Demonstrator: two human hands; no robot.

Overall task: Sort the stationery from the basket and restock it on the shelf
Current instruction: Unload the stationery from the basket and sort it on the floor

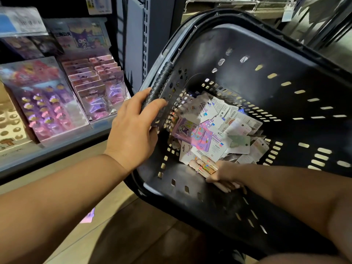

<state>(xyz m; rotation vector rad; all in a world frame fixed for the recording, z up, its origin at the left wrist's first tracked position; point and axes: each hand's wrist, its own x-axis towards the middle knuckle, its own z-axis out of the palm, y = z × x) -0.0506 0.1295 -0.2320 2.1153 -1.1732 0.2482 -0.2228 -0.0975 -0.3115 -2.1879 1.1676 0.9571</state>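
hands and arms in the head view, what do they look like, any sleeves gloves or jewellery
Both forearms are bare all the way to the frame edge, so no sleeves show. The left hand wears no glove, ring, watch or wristband. The right hand is also ungloved, with no band at the wrist; its fingers are mostly hidden, so rings there cannot be ruled out.

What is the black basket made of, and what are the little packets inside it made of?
The basket looks like hard moulded plastic: matte black walls with punched slots. Its handle has a ribbed grip, perhaps rubbery. The packets seem to be printed card, some with shiny clear plastic fronts that catch the light.
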